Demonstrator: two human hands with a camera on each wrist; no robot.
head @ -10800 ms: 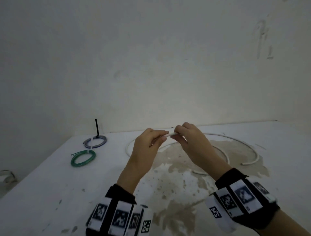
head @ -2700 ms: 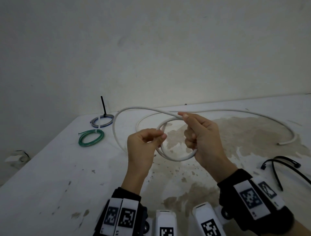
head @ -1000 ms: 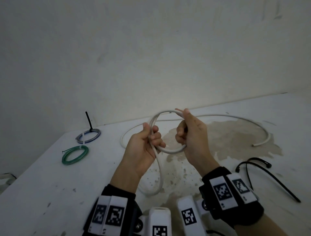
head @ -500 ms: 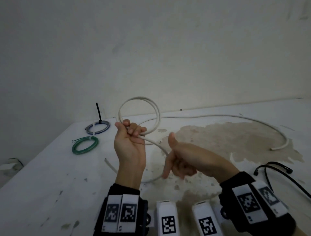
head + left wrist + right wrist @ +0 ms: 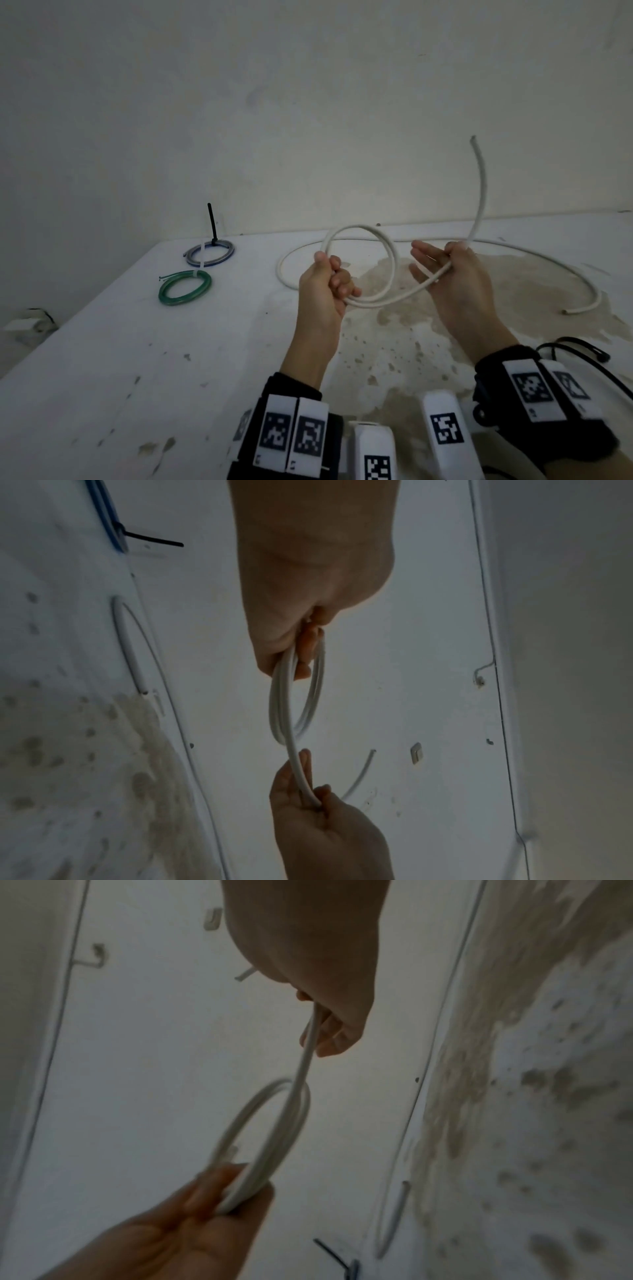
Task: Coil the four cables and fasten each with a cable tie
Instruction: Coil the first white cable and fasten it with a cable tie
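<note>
My left hand (image 5: 330, 284) grips a small loop of stiff white cable (image 5: 392, 260) above the table; in the left wrist view the fingers (image 5: 304, 653) curl round two turns (image 5: 277, 710). From the loop one strand runs to my right hand (image 5: 445, 263), which pinches it under the thumb. The free tail (image 5: 483, 192) rises from that hand into the air. The right wrist view shows the strand (image 5: 304, 1058) leaving my right hand (image 5: 325, 1034) toward the loop. A long white arc (image 5: 548, 260) lies on the table behind; I cannot tell whether it joins the held cable.
At the back left lie a tied green coil (image 5: 181, 301) and a tied blue-grey coil (image 5: 209, 264) with a black tie tail (image 5: 212, 222) standing up. Black strands (image 5: 582, 349) lie at the right edge. The white table (image 5: 137, 359) has a brown stain (image 5: 411, 335) and ends at a wall.
My right hand, which held nothing half a second ago, now pinches the strand beside the loop. The cable's tail has swung from the table up into the air on the right.
</note>
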